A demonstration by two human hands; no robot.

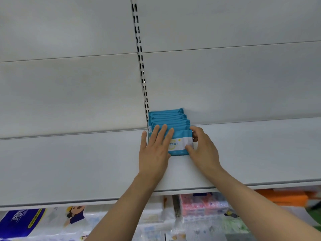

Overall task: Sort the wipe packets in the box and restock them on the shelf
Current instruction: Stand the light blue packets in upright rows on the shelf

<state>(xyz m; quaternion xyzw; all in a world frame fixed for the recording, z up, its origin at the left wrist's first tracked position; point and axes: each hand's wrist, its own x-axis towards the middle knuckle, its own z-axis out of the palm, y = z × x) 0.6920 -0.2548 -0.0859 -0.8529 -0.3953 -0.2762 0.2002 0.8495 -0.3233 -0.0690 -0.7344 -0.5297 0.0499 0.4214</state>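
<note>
The step in hand looks like restocking: a row of blue wipe packets [169, 122] stands on the white shelf [251, 150], packed front to back, with its far end against the back panel just right of the slotted upright [141, 70]. The front packet [180, 142] faces the person, its white label showing.

The left hand [154, 150] lies flat against the left part of that front packet, fingers straight and spread, their tips reaching over the tops of the packets behind. It presses rather than grips. The right hand [201, 146] is at the right edge of the front packet, thumb on its face and fingers curled round its side, so it pinches that packet.

I judge that the front packet is being seated and the row squared up. The box is not in view, so how many packets remain cannot be told.

The next move probably calls for easing both hands off without toppling the upright packets, which are thin and soft and may lean forward once unsupported. More packets would go in front of the row or just to its right, where the shelf is bare. Below the shelf, other packaged goods [203, 206] sit blurred.
</note>
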